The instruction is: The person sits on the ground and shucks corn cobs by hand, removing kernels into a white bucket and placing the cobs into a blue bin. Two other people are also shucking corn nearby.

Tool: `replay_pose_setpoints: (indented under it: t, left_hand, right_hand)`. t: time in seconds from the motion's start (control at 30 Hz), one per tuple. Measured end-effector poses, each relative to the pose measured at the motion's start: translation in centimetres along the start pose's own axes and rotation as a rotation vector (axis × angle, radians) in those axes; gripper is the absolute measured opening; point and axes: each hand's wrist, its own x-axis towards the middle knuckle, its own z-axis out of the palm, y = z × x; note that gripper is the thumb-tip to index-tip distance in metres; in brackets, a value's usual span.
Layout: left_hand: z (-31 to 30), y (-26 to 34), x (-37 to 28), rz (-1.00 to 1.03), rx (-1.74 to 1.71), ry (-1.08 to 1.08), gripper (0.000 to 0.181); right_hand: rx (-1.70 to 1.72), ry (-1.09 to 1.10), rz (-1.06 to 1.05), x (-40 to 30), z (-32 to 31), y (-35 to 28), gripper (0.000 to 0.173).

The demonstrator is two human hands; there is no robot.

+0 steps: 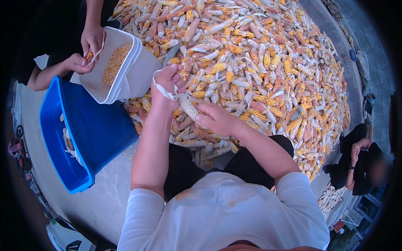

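Note:
A pale ear of corn is gripped by its lower end in my right hand, between thumb and fingers. At its upper end, strips of whitish husk are still attached and loop around the palm side of my left hand. The left hand's fingers are curled, and the husk seems caught in that fist. Both hands are over the near edge of a large heap of corn ears, with yellow kernels, bare reddish cobs and dry husks mixed in it.
Left of my hands, a whitish bucket lies tilted with loose kernels inside. A blue bin holding husk pieces is beside it. Another person's hands hold an ear above the bucket. A person sits at the right.

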Motion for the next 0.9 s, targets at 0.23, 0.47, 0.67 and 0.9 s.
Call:
replay_pose_setpoints:
  t: [0.23,0.47,0.67,0.9]
  left_hand:
    - [-0.1,-0.8,-0.1,0.094,0.175,0.056,0.020]
    - [-2.3,0.3,0.1,0.076,0.131,-0.002,0.015]
    - [-4.0,1.3,-0.3,0.047,0.035,-0.005,0.015]
    - [-7.6,4.8,-1.6,0.046,-0.467,-0.447,0.020]
  right_hand:
    - [0.002,-0.074,0.041,0.8,1.3,1.3,0.022]
    - [-0.007,-0.037,0.000,1.3,2.6,0.3,0.022]
    - [-0.169,0.065,-0.109,2.1,3.5,0.2,0.023]
    - [1.019,-0.003,0.091,5.7,6.6,2.6,0.026]
